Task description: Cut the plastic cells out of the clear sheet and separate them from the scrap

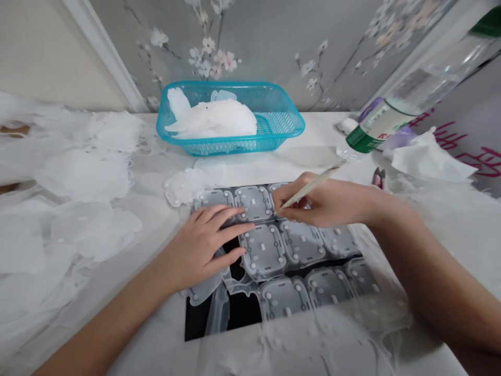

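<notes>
A translucent moulded sheet (263,249) with rows of rounded-square pads lies over a black mat (245,312). My left hand (205,243) rests on the sheet's left side, palm down, fingers spread. In my right hand (309,201) is a slim, pale, pen-like tool (313,186), gripped between thumb and fingers. Its lower end meets the sheet near a gap between pads; the very tip is too small to make out. Several pads at the left are separated from the sheet, leaving black gaps. A loose translucent piece (182,186) lies just behind my left hand.
A blue plastic basket (230,141) holding white pieces stands at the back. Translucent sheets pile up on the left (86,156). At right are a tilted clear bottle with a green label (385,125), crumpled white paper (432,156) and a small dark-tipped tool (379,178).
</notes>
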A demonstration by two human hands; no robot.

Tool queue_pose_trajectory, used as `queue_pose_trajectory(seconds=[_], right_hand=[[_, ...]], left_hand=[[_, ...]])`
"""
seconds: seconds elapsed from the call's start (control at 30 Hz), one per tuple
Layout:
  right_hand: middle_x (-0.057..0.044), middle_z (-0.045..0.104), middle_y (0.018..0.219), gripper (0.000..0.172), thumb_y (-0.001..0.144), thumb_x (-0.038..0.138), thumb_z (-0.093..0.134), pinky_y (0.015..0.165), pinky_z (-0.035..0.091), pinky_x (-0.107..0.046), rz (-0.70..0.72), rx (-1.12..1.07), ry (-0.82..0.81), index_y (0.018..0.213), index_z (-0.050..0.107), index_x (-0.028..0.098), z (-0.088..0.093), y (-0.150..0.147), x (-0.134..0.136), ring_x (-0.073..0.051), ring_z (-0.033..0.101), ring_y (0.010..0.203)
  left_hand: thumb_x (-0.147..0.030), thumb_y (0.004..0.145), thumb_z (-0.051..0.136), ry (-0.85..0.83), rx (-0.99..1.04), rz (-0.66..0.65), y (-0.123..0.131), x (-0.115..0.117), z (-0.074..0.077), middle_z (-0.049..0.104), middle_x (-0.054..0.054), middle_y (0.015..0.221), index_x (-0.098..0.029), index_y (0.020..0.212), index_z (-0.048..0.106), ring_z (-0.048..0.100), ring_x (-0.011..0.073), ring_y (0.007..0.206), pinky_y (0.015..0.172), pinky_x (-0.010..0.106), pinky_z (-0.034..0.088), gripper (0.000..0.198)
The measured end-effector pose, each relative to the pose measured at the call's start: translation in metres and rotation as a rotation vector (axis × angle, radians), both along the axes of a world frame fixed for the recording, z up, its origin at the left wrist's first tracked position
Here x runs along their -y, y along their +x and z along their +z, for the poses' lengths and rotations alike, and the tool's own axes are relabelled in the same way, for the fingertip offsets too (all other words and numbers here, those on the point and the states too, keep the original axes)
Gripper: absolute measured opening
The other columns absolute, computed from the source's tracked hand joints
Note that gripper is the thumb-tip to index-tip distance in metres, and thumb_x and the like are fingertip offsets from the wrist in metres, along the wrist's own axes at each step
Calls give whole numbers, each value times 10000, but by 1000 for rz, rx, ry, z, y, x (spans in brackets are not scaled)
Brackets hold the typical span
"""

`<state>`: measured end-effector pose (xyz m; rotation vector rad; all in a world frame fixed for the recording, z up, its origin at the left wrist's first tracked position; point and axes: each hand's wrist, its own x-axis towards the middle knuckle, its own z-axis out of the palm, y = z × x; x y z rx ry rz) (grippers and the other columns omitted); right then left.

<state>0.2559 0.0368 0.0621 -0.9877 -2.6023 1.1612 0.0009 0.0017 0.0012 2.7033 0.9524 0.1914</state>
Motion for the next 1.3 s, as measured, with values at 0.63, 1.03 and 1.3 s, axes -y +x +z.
queue_pose_trajectory(seconds=[0.63,1.03,1.3], right_hand=[[27,494,628,118,785,77,490,524,302,-213,-7,-52,-61,713,550,149,-2,-3,0,-80,391,586],[39,466,606,141,781,43,482,505,278,-208,3,21,-12,701,537,145,2,0,2,-70,359,556],[41,464,599,137,772,50,487,501,285,-205,-18,30,-15,691,538,148,2,1,2,-67,361,553]], left_hand=[[-418,926,426,4,19,3,0,1,-1,448,2,1405,-364,1309,487,387,262,1249,963,447,376,391],[-400,926,426,-8,14,6,0,1,0,440,-10,1413,-368,1308,484,376,261,1266,977,450,378,388],[-396,924,432,-7,15,2,0,0,0,436,4,1417,-363,1315,485,377,265,1259,983,449,374,396]])
